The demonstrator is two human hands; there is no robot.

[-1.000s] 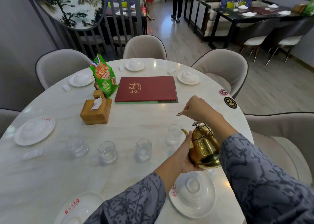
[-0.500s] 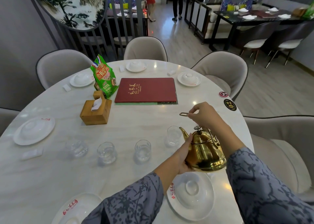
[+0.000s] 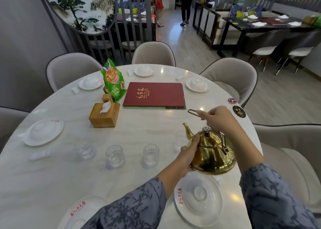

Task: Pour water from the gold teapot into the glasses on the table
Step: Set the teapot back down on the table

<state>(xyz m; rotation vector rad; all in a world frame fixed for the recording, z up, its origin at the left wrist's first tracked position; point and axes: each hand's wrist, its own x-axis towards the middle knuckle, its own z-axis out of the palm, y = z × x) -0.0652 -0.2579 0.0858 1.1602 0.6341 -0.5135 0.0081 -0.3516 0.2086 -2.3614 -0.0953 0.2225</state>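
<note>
A red menu [image 3: 154, 94], a wooden tissue box [image 3: 104, 115] and a green snack bag [image 3: 113, 82] sit beyond 4 glasses [image 3: 115, 155] in a row on the white tabletop [image 3: 52, 173]. The shiny gold teapot [image 3: 211, 153] is held above a plate [image 3: 198, 199], its spout over the rightmost glass. The left hand [image 3: 186, 156] cups its side; the right hand [image 3: 219, 118] grips what seems to be its handle. A sticker [image 3: 239, 111] reads "02".

Your round white marble table [image 3: 73, 176] carries four glasses [image 3: 150, 154] in a row, white plates with upturned bowls [image 3: 199, 198], a red menu [image 3: 154, 94], a wooden tissue box [image 3: 104, 115] and a green snack bag [image 3: 113, 82].
</note>
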